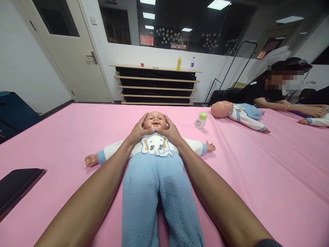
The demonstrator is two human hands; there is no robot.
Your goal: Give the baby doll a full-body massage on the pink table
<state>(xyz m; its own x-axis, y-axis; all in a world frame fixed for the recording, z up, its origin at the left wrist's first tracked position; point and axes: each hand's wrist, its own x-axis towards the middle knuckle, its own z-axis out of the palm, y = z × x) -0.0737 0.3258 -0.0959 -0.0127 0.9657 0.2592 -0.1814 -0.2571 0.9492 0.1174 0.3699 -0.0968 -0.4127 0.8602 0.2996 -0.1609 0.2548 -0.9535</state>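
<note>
A baby doll (155, 120) lies on its back on the pink table cover, its head at the far end and its arms spread wide. It wears a white top with an elephant face (156, 145) and fuzzy blue trousers (154, 178). My left hand (138, 132) cups one side of the doll's head, fingers up along the cheek and the thumb under the chin. On the other side my right hand (171, 132) mirrors it, and the two thumbs meet at the chin. The doll's head is held between both palms; its ears are hidden.
A lotion bottle with a green cap (200, 120) stands beyond the doll's right-side arm. Another doll (239, 113) lies farther right, near a co-worker in black (275, 85) whose hands touch a third doll (317, 120). A black flat case (19, 187) lies at left on the pink cover (69, 137).
</note>
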